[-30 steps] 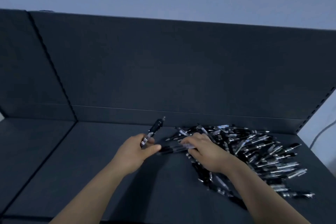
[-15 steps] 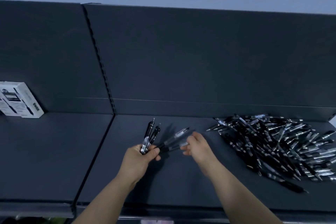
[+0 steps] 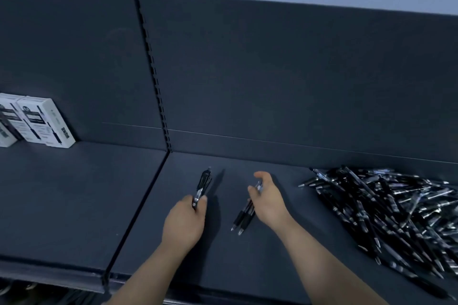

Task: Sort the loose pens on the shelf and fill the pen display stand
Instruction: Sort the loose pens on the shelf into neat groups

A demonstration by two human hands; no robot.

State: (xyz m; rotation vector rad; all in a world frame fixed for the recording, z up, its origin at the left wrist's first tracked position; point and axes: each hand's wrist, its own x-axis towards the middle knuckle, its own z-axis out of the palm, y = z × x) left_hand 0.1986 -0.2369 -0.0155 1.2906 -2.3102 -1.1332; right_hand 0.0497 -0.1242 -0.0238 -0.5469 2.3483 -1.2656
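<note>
A big pile of loose black pens (image 3: pixel 386 208) lies on the right part of the dark shelf (image 3: pixel 74 193). My left hand (image 3: pixel 184 223) grips a couple of black pens (image 3: pixel 203 184) that stick up and away from it. To its right, my right hand (image 3: pixel 269 202) holds two or three black pens (image 3: pixel 244 215) whose tips point down toward me. Both hands hover over the shelf, left of the pile. No pen display stand shows in view.
White pen boxes (image 3: pixel 37 121) stand at the far left against the dark back panel (image 3: pixel 272 77). A slotted upright (image 3: pixel 155 77) splits the panel, and a seam runs down the shelf below it. The shelf's front edge (image 3: pixel 62 277) is near me.
The view swung left, away from the pile. My right hand drew a few pens out of the heap and carried them left, then turned them tips-down. The left hand kept its pens.
</note>
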